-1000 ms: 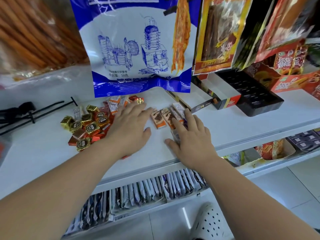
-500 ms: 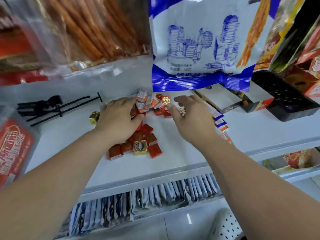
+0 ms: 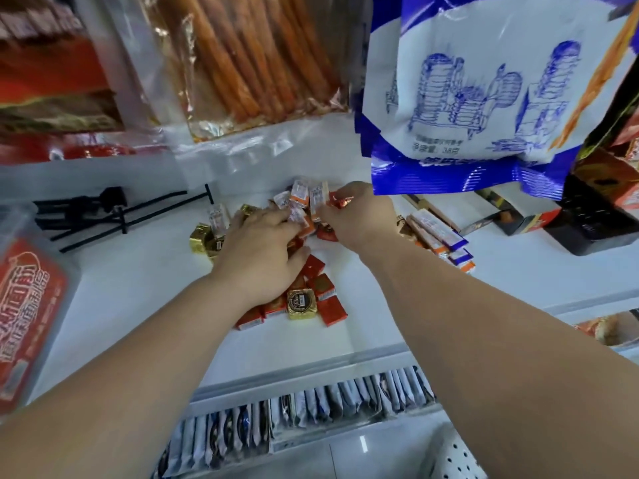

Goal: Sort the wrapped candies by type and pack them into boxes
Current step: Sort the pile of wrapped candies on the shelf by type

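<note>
A heap of wrapped candies lies on the white shelf (image 3: pixel 138 288). Nearest me are red squares (image 3: pixel 332 311) around one gold square (image 3: pixel 301 303). More gold squares (image 3: pixel 200 237) sit at the heap's left, and white-and-orange bars (image 3: pixel 300 198) at its back. My left hand (image 3: pixel 262 261) rests palm down on the heap and hides its middle, fingers spread. My right hand (image 3: pixel 361 216) reaches in from the right, its fingertips pinched on a small red foil candy (image 3: pixel 341 201). A row of sorted bars (image 3: pixel 439 236) lies right of that hand. An open box (image 3: pixel 518 221) and a black tray (image 3: pixel 594 226) stand far right.
Hanging snack bags crowd the space above the shelf: a blue-and-white bag (image 3: pixel 466 98) over my right hand and a clear bag of orange sticks (image 3: pixel 242 63). Black metal hooks (image 3: pixel 103 216) lie at the left. A red packet (image 3: pixel 27 305) hangs near left. Sachets (image 3: pixel 294 409) fill the lower shelf.
The view has swung left and closer. My hands left the row of bars and moved onto the candy heap; the right hand has closed its fingertips at the back of the heap.
</note>
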`<state>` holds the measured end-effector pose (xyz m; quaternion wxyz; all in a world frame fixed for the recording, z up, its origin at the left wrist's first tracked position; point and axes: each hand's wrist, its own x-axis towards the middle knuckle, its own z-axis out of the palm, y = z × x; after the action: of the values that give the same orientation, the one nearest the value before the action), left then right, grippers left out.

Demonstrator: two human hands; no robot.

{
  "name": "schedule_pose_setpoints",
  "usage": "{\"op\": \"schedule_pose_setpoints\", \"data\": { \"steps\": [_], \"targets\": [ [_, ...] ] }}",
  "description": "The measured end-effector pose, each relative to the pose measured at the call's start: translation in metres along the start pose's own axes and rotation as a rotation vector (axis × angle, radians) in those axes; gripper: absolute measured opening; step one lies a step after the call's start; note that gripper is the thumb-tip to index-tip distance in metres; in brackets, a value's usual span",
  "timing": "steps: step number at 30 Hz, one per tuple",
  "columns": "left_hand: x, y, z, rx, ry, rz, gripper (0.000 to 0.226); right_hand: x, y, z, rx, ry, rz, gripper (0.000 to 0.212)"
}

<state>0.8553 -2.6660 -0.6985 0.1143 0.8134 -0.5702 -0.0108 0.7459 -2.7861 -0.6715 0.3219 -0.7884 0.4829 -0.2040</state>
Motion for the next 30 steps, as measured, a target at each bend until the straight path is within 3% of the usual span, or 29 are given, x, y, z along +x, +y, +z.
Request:
{"op": "schedule_pose_setpoints", "data": {
  "steps": [7, 14, 20, 22, 26, 30],
  "targets": [
    [-0.005, 0.007, -0.011, -0.028, -0.001, -0.038, 0.045, -0.014, 0.012, -0.031, 0.251, 0.022, 0.127, 0.022],
    [-0.002, 0.016, -0.001, 0.116, -0.022, 0.035, 0.048, -0.053, 0.06, -0.097, 0.351, 0.079, 0.289, 0.019],
    [0.003, 0.03, 0.0, 0.093, 0.039, 0.064, 0.036, -0.074, 0.088, -0.102, 0.434, 0.107, 0.353, 0.019],
    [0.003, 0.033, 0.001, 0.049, 0.032, 0.048, 0.04, -0.075, 0.098, -0.099, 0.385, 0.137, 0.348, 0.017],
    [0.007, 0.033, 0.001, -0.003, 0.041, 0.027, 0.032, -0.073, 0.102, -0.1, -0.091, 0.2, 0.134, 0.013],
    [0.011, 0.029, -0.004, 0.004, 0.057, -0.036, 0.03, -0.07, 0.102, -0.098, -0.25, 0.223, 0.041, 0.017]
  ]
}}
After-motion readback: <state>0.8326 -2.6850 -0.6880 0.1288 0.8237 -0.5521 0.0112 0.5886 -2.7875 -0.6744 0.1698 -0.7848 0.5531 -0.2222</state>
